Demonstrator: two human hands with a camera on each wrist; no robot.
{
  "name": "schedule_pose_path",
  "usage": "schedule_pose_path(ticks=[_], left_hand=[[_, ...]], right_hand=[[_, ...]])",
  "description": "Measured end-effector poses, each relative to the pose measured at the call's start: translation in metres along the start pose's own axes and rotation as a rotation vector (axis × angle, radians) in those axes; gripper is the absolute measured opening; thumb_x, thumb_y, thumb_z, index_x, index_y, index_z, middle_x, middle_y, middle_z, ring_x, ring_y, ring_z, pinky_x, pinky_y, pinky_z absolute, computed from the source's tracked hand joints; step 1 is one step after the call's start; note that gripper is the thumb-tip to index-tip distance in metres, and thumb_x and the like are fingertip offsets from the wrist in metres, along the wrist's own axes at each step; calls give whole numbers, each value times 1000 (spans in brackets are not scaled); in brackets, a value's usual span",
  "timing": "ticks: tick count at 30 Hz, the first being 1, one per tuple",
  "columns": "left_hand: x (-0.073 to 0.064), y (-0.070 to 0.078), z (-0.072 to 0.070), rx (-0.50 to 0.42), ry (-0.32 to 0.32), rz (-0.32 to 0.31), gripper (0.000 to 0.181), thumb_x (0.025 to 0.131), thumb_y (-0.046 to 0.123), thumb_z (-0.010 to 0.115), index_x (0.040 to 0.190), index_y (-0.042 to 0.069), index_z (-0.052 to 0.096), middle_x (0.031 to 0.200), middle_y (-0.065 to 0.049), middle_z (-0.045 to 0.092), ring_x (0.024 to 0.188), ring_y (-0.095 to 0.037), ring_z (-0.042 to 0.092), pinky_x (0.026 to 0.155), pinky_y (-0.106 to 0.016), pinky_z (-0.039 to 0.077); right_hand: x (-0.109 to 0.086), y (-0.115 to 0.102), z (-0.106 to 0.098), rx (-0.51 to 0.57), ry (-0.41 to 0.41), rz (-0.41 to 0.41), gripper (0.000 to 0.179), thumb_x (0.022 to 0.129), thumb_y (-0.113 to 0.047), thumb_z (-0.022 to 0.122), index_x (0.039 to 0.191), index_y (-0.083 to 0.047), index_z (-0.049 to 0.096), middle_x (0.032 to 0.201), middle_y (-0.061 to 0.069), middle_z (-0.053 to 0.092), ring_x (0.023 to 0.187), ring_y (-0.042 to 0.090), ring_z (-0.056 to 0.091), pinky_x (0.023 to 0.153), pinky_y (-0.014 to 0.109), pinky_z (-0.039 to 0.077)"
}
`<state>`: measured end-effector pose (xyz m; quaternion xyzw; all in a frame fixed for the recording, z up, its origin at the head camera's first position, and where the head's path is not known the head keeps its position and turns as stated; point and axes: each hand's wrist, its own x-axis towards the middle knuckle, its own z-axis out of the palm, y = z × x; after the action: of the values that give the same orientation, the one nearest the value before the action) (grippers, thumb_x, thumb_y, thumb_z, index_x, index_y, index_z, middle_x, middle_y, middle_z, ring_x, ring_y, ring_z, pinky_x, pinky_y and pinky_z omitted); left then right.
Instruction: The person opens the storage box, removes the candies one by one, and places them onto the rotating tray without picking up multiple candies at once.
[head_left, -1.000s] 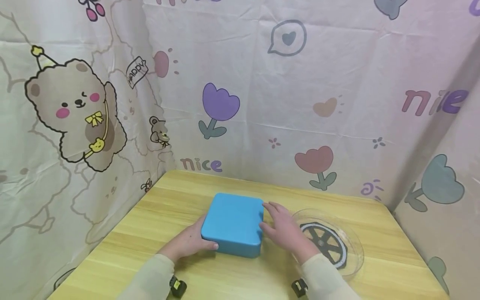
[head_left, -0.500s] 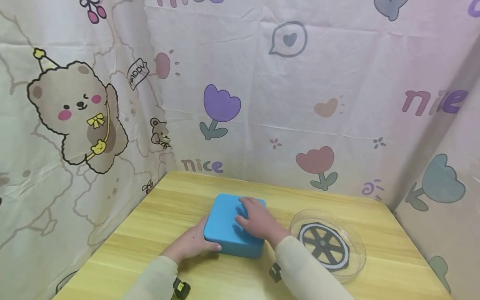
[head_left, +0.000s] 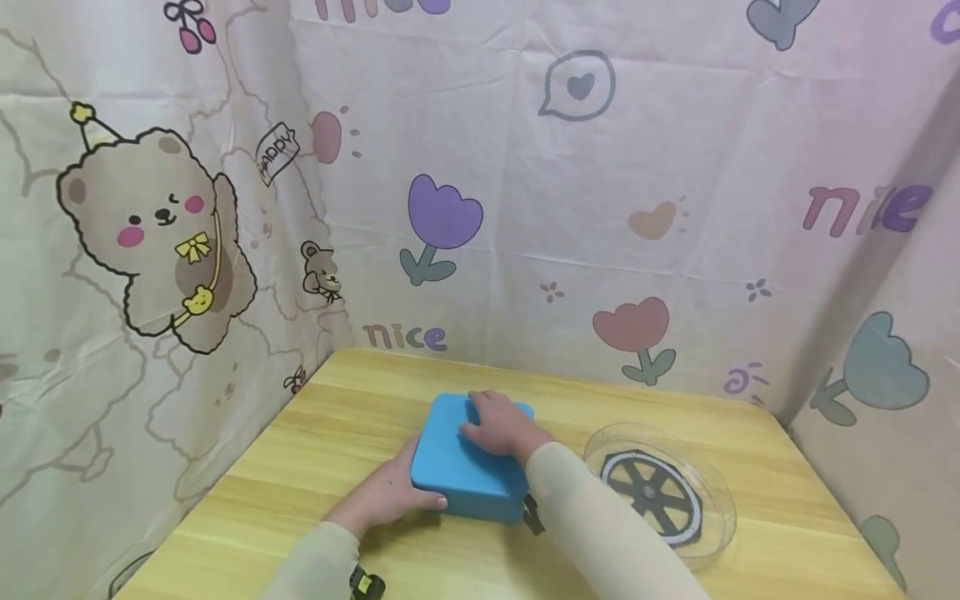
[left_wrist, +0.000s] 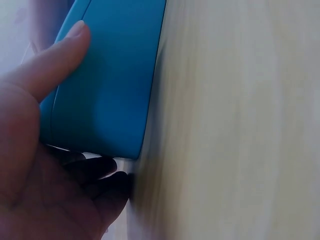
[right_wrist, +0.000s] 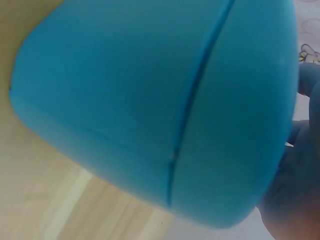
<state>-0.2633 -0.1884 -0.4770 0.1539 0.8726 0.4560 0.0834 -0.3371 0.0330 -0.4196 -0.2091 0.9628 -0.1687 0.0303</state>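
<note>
A light blue box [head_left: 450, 462] with rounded corners and a seam below its lid sits on the wooden table. My left hand [head_left: 386, 493] holds its near left corner. In the left wrist view the thumb [left_wrist: 60, 57] lies on the box's front wall and the other fingers curl beside its left side. My right hand [head_left: 498, 427] rests on top of the lid with its fingers loosely bent, over the right half. From the right wrist camera the box [right_wrist: 115, 80] fills most of the picture, and only part of that hand shows at the right edge. What the box contains is hidden.
Right of the box stands a round clear plastic container [head_left: 726, 533] with a dark spoked disc [head_left: 651, 493] ringed in white. The wooden table [head_left: 285, 467] meets printed curtains [head_left: 540, 192] at the back and sides.
My right hand has moved left from beside the box's right side to over its lid. The left hand stays at its corner. The camera view has shifted slightly.
</note>
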Motion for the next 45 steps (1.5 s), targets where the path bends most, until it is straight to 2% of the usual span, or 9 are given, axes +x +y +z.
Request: schedule_pose_path(ticks=[5, 10, 14, 18, 26, 35, 42, 45], left_hand=[[-1, 1, 1, 7, 15, -16, 123, 74, 47, 89, 163, 11, 12, 153, -21, 42, 131, -41, 49, 106, -67, 34], [0, 1, 1, 5, 23, -12, 121, 75, 48, 88, 163, 12, 12, 153, -21, 42, 131, -40, 49, 105, -66, 35], [0, 0, 2, 5, 33, -12, 122, 75, 48, 88, 163, 11, 13, 152, -21, 43, 130, -40, 50, 105, -66, 35], [-2, -1, 1, 7, 38, -14, 122, 75, 48, 88, 163, 10, 13, 151, -22, 44, 129, -40, 50, 105, -67, 35], [-2, 0, 0, -7, 35, 5, 121, 75, 46, 88, 163, 11, 13, 151, -21, 43, 130, -41, 49, 105, -67, 35], [-2, 3, 2, 5, 19, -15, 122, 74, 46, 89, 163, 10, 12, 150, -22, 44, 129, -42, 50, 103, -68, 36], [0, 6, 2, 10, 19, -9, 122, 74, 48, 88, 162, 10, 14, 147, -20, 48, 125, -38, 53, 102, -65, 39], [-1, 6, 1, 10, 13, -10, 123, 73, 48, 89, 162, 9, 14, 146, -20, 49, 124, -37, 54, 101, -65, 39]], right_hand=[[5, -1, -4, -76, -41, 13, 66, 100, -47, 58, 154, -12, 44, 152, 10, 48, 141, 31, 42, 112, 50, 35], [12, -4, -13, -99, -48, 51, 61, 98, -46, 60, 149, -13, 51, 143, 9, 57, 130, 29, 53, 107, 50, 41], [20, -6, -15, -99, -45, 78, 56, 96, -44, 62, 141, -11, 60, 130, 9, 64, 111, 25, 60, 102, 48, 47], [28, -8, -16, -66, -51, 101, 51, 94, -41, 65, 133, -8, 65, 118, 9, 68, 96, 23, 60, 95, 48, 50], [37, -7, -27, -21, -100, 140, 45, 94, -41, 67, 128, -11, 67, 113, 6, 68, 97, 24, 61, 93, 49, 51], [49, -2, -26, -10, -144, 156, 46, 95, -39, 64, 129, -7, 65, 116, 9, 67, 100, 26, 60, 96, 48, 50], [56, 0, -24, 15, -153, 199, 43, 93, -47, 66, 118, -12, 68, 96, 3, 64, 88, 24, 59, 84, 45, 51], [60, 0, -21, 13, -172, 205, 51, 92, -52, 66, 120, -9, 68, 96, 5, 64, 89, 25, 58, 84, 46, 49]])
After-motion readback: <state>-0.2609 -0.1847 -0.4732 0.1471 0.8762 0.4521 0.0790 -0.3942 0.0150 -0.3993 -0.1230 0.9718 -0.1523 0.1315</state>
